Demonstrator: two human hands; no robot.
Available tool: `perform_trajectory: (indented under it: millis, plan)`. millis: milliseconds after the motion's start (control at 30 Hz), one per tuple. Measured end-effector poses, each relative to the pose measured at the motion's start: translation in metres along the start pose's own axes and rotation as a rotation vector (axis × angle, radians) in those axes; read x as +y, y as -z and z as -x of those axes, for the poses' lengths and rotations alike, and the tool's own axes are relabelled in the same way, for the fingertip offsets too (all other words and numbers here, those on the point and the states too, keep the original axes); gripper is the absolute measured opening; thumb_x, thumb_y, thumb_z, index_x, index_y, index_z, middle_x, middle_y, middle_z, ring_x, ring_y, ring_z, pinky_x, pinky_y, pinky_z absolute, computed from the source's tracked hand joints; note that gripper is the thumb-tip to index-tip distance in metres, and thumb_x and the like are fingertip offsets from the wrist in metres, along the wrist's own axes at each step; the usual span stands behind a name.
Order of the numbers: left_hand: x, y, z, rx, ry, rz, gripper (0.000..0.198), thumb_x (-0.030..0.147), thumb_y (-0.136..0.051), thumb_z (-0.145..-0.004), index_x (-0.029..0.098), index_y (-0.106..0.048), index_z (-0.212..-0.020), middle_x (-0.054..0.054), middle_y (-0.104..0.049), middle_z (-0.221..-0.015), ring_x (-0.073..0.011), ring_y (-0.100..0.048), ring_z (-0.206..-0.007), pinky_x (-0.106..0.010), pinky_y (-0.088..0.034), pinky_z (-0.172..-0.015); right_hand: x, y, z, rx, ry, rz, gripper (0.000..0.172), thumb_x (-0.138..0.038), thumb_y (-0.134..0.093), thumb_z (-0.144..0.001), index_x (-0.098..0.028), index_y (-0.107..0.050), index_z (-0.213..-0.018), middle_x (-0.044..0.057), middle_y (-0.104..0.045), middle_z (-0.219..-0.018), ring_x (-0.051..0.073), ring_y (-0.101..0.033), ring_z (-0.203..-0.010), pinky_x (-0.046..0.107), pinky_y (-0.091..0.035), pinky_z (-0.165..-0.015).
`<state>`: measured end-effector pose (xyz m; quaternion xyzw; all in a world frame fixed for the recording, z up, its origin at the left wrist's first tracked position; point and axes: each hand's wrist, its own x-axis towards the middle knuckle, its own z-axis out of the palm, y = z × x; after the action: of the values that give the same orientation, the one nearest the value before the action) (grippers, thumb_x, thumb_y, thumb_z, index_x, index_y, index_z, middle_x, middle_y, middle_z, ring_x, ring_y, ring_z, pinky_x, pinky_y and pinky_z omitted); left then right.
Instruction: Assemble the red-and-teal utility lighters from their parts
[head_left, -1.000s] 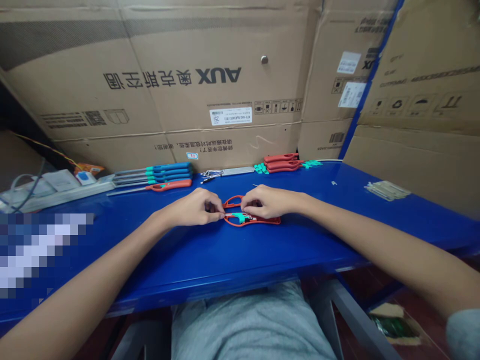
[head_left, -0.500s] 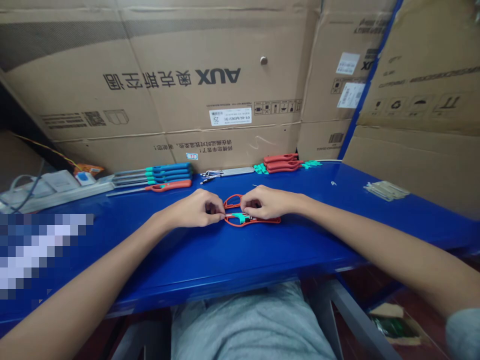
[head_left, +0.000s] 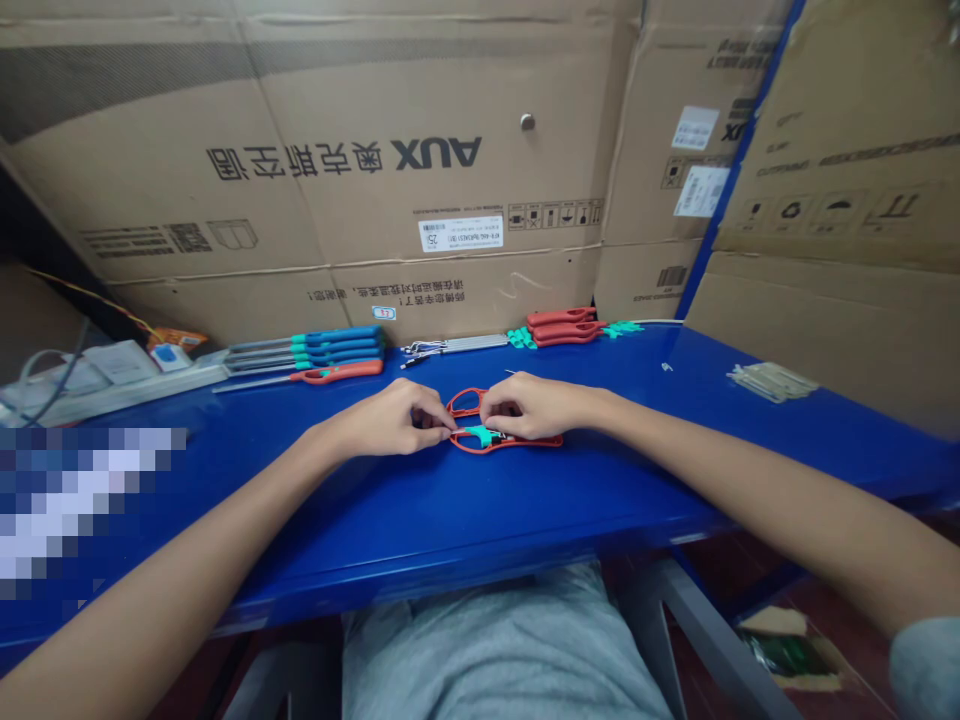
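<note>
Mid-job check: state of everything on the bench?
Near orange handle shell: open side up.
Teal trigger: lying inside that shell.
Left hand: pinched at its left end.
Right hand: curled over it; grip hidden.
Far orange handle shell: separate, partly hidden.
Blue-handled lighters: lying in a row.
Orange-handled lighter: lying alongside.
Red handles: stacked.
Silver tubes: lying together.
Pale sticks: loosely piled.

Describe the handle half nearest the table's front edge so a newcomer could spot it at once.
On the blue table, find the left hand and right hand, close together near the middle. The orange-red handle half lies between them, partly hidden by the right hand, its loop on the left. Unlike the similar piece just behind it, it shows a green part inside.
</note>
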<state>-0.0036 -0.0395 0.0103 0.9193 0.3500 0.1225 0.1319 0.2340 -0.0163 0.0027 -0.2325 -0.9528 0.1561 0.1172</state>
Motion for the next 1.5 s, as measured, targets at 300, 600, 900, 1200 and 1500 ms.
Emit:
perform_trajectory:
  millis: [300,600,900,1200,1500]
  plan:
    - [-0.0004,-0.0025,0.0003,0.006,0.009,0.009,0.02,0.024,-0.058,-0.08,0.016,-0.072,-0.091,-0.004,-0.071,-0.081,-0.0132,-0.062,-0.068,-0.021,-0.047,-0.063,0.0011,-0.0019,0.0001,0.038,-0.001,0.034,0.015,-0.018,-0.052,-0.088,-0.013,-0.066,-0.087,0.003,-0.067,-0.076,0.011,-0.052,-0.062,0.023,-0.037,-0.061]
    - [0.0011,-0.0019,-0.0007,-0.003,-0.004,-0.011,0.019,0.022,-0.057,-0.08,0.016,-0.073,-0.088,-0.004,-0.07,-0.08,-0.0133,-0.062,-0.068,-0.021,-0.047,-0.063,-0.0002,-0.001,-0.0001,0.076,0.014,0.033,0.018,-0.012,-0.057,-0.082,-0.014,-0.069,-0.094,0.007,-0.069,-0.089,0.013,-0.056,-0.072,0.025,-0.043,-0.068]
    - [0.001,-0.0029,-0.0006,0.002,0.005,0.0,0.02,0.022,-0.057,-0.08,0.016,-0.073,-0.089,-0.004,-0.071,-0.081,-0.013,-0.061,-0.068,-0.021,-0.047,-0.063,0.0001,0.0044,0.0016,0.045,0.019,0.028,0.023,-0.003,-0.057,-0.074,-0.014,-0.071,-0.087,0.004,-0.066,-0.082,0.012,-0.055,-0.071,0.024,-0.043,-0.066]
    - [0.0011,-0.0029,-0.0004,0.0,0.0,0.005,0.024,0.023,-0.056,-0.081,0.017,-0.073,-0.096,-0.005,-0.071,-0.087,-0.0127,-0.061,-0.069,-0.021,-0.047,-0.064,-0.0012,0.0046,0.0015,0.021,0.016,0.047,0.019,-0.006,-0.059,-0.075,-0.015,-0.072,-0.086,0.004,-0.064,-0.079,0.011,-0.053,-0.068,0.023,-0.043,-0.064]
    - [0.0023,-0.0024,-0.0004,-0.004,0.015,-0.018,0.024,0.025,-0.056,-0.083,0.018,-0.075,-0.095,-0.006,-0.071,-0.086,-0.0139,-0.062,-0.07,-0.022,-0.048,-0.066,0.0003,0.0055,0.0024,0.017,-0.016,0.006,0.016,-0.007,-0.061,-0.075,-0.013,-0.07,-0.086,0.004,-0.065,-0.077,0.012,-0.055,-0.069,0.023,-0.044,-0.064]
